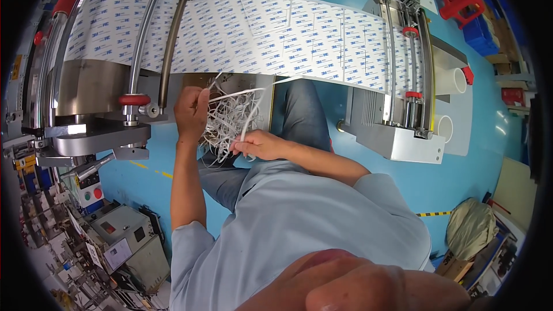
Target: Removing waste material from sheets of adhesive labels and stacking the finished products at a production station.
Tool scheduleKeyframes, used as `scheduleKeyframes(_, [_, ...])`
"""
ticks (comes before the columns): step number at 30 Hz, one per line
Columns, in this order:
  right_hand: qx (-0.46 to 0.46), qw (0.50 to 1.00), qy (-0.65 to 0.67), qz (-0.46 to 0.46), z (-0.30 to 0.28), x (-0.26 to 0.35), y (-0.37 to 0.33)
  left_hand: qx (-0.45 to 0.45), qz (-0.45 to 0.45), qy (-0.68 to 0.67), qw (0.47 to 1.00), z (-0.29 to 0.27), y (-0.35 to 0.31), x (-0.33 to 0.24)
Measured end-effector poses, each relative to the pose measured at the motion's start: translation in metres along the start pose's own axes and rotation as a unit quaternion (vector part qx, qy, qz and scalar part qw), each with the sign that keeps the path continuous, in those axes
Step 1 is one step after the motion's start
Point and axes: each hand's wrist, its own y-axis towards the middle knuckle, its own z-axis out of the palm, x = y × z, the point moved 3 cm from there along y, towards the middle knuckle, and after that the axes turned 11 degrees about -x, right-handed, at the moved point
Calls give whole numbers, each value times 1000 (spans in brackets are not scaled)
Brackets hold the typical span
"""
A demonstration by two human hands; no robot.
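Note:
Across the machine runs a wide white sheet [271,34] with blue print, cut into panels by fine lines. My left hand [192,112] is closed just below its near edge. A thin pointed tool [216,79] sticks up from those fingers; its exact kind is too small to tell. Beside that hand, a narrow white strip [245,91] stretches right toward the sheet's edge. My right hand [259,144] is lower and further right, its fingers closed on loose white strips. Between both hands lies a tangled heap of white strips [227,118], partly in a box-like holder.
Metal rollers [147,29] with a red collar stand at left, and another roller unit [403,80] at right. White tubes [449,80] lie beside it. A red stool [459,0] is at the far right. Behind on the left stands more machinery [124,242].

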Motion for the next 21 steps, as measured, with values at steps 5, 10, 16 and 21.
scheduleKeyframes(5, [102, 988, -111, -18, 29, 23, 19, -34, -185, -3, 982, -16, -29, 34])
scheduleKeyframes(10, [-161, 986, 44, -4, -12, -16, 37, -25, -275, -180, 944, -24, -28, 33])
scheduleKeyframes(16, [-155, 971, 168, -75, -29, 8, 38, 64, -419, -324, 846, -35, -43, 52])
scheduleKeyframes(21, [-136, 969, 196, -62, -17, 10, 46, 101, -365, -172, 909, -34, -45, 38])
